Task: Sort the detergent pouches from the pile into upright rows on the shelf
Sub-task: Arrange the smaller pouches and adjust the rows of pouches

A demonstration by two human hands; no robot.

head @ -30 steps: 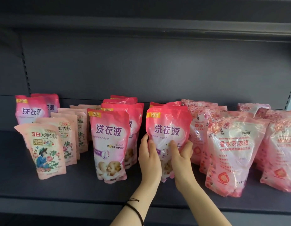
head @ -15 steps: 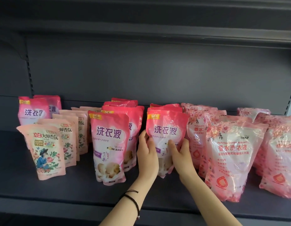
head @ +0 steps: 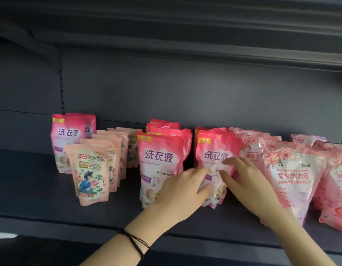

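You've lowered the pink pouch (head: 214,150) onto the shelf (head: 32,179), upright at its row's front — your right hand (head: 248,185) now lies open against it; blur hides whether your left hand (head: 181,192) still pinches.

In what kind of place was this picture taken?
Most likely a shop, or a mock-up of one: a dark metal shelf with a slotted upright behind it, and detergent pouches standing in front-facing rows by kind.
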